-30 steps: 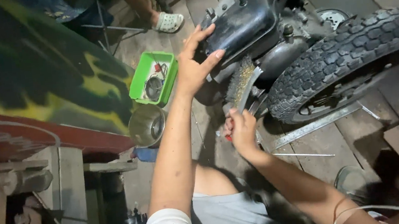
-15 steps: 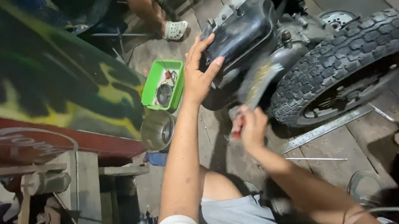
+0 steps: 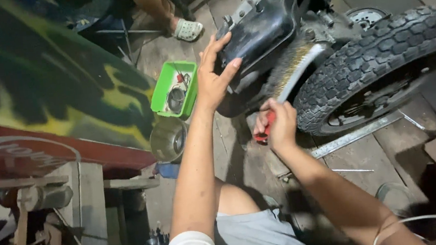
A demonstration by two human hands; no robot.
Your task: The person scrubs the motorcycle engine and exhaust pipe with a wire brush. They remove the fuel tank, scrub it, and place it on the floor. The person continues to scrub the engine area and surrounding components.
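The person's left hand [image 3: 213, 80] is flat on the side of a black motorbike body [image 3: 259, 28]. The fingers are spread wide and open, and the palm presses on the dark cover. It holds nothing.

The right hand [image 3: 278, 124] is closed tight around the red handle of a wire brush [image 3: 291, 75]. The brush points up and away from the hand. Its yellow bristles sit in the gap between the black body and the big knobby tire [image 3: 382, 58]. The bristles look like they touch the metal parts there, but it is hard to be sure.

The tire is just to the right of the brush and fills much of the right side. The bike sits on a floor of wooden planks [image 3: 365, 161]. A long flat metal bar [image 3: 355, 136] lies on the planks under the tire, near the right arm.

Left of the left hand, a green tray [image 3: 159, 93] sits on the floor with small parts inside. Just below the tray is a round shiny metal bowl [image 3: 169, 139]. A large painted panel [image 3: 38, 86] in green, yellow and black fills the left side.

At the top, another person's foot in a pale sandal [image 3: 188, 29] rests on the floor, well apart from the hands.
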